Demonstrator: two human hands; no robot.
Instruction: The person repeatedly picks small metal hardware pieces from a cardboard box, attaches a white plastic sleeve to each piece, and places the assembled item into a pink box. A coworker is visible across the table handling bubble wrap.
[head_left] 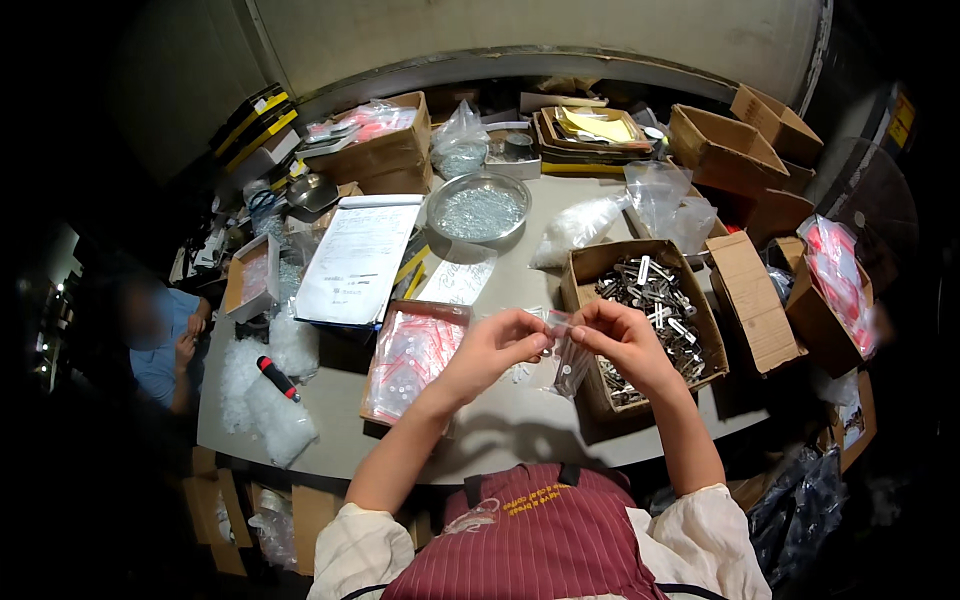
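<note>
Over the front of the table, both hands are at a small clear zip bag (569, 368) with a dark metal part inside. My left hand (498, 350) is closed, thumb and forefinger pinched at the bag's upper left edge; whether a small part is also between them I cannot make out. My right hand (628, 342) grips the upper right edge. Beside my left hand lies an open box of red-edged zip bags (415, 355). Close to my right hand stands a cardboard box (712, 345) heaped with metal clip-like parts (655, 300).
A round metal pan (433, 222) of small shiny pieces stands mid-table, near a clipboard with papers (358, 262). Bags of white pieces (280, 420) and a red-black screwdriver (278, 379) lie left. Cartons (735, 150) line the back and right. Another person (165, 335) sits at far left.
</note>
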